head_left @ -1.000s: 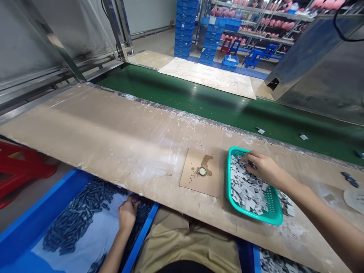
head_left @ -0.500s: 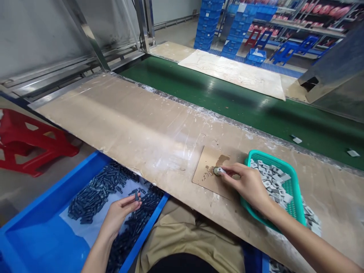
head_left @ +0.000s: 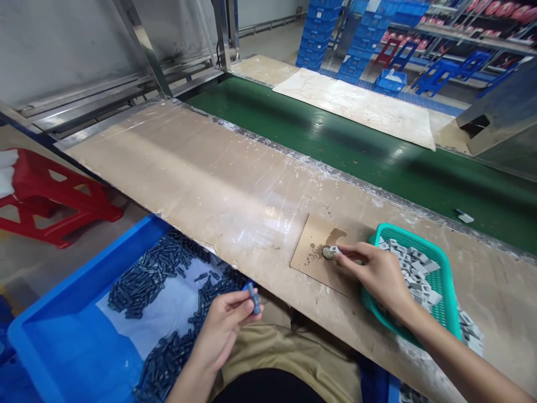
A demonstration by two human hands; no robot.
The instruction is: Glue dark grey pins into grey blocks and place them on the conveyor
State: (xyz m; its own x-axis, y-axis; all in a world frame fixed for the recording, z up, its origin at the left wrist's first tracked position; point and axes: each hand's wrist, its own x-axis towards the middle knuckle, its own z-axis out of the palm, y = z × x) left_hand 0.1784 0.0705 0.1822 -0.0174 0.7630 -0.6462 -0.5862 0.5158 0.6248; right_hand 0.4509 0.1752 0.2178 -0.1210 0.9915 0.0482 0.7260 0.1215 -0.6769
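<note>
Between its thumb and fingers, my left hand pinches a small dark blue plastic peg, held upright by the near edge of the table. My right hand is closed on a small light grey block. That block touches a small round dish on a brown cardboard sheet with wet spots. Beside my right wrist stands a green basket of similar grey blocks. Many more dark pegs lie in the blue bin on the left, partly on a white sheet.
A green conveyor belt runs behind the table, with one grey piece on it. A red stool stands at the left. Loose grey blocks lie right of the basket. Blue crates are stacked beyond the belt.
My left hand has moved right, from above the bin to the table edge, carrying the peg. The right hand still holds the grey block at the dish. The view has shifted slightly.
</note>
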